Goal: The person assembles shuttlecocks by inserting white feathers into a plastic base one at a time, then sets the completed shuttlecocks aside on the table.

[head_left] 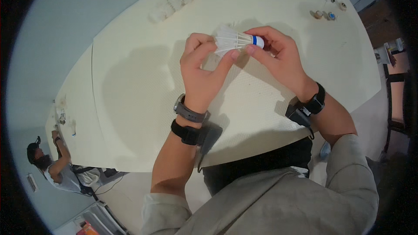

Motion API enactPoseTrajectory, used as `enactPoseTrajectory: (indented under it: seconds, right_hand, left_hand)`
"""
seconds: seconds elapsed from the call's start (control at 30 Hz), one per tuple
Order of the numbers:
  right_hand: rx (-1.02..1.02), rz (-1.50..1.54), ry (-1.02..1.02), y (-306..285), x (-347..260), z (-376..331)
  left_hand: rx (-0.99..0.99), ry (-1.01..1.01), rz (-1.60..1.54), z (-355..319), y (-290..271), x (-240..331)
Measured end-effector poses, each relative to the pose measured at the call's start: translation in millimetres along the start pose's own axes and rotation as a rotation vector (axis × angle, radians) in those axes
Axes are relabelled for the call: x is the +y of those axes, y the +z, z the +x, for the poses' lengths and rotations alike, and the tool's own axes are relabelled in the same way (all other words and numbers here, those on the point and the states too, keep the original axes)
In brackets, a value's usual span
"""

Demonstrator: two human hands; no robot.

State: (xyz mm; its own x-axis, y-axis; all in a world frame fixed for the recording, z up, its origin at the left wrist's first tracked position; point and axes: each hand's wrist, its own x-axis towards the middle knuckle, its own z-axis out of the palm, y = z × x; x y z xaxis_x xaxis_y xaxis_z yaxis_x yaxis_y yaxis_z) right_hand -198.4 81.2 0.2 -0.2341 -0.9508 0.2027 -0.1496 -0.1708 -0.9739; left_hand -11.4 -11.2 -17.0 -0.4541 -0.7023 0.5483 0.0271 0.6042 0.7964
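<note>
A white feather shuttlecock (232,40) with a blue band round its cork is held on its side between my two hands above the table. My left hand (202,67) pinches the feather end, with the thumb near the quills. On the cork side, my right hand (281,55) grips the shuttlecock near the blue band, thumb below and fingers behind. Part of the right fingers is hidden behind the cork. Beyond my hands lies a row of stacked feather shuttlecocks (179,1), with a blue-banded cork at its right end.
Several small loose pieces, among them shuttlecock corks (331,15), lie at the far right of the white table (143,109). At the far left, another person (56,165) sits by the table with a hand near some shuttlecocks. A wall borders the table's left side.
</note>
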Motion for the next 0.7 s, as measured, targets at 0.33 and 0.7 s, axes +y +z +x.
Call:
enactPoseTrajectory:
  seconds: [0.33,0.7]
  right_hand:
    - [0.044,-0.165,-0.109,-1.7,10.6,5.3]
    - [0.025,-0.053,0.027,-5.6,9.8,5.0]
  left_hand:
    - [0.041,-0.238,-0.216,-7.8,-1.6,1.2]
    - [0.054,-0.277,-0.288,-6.5,-3.5,3.5]
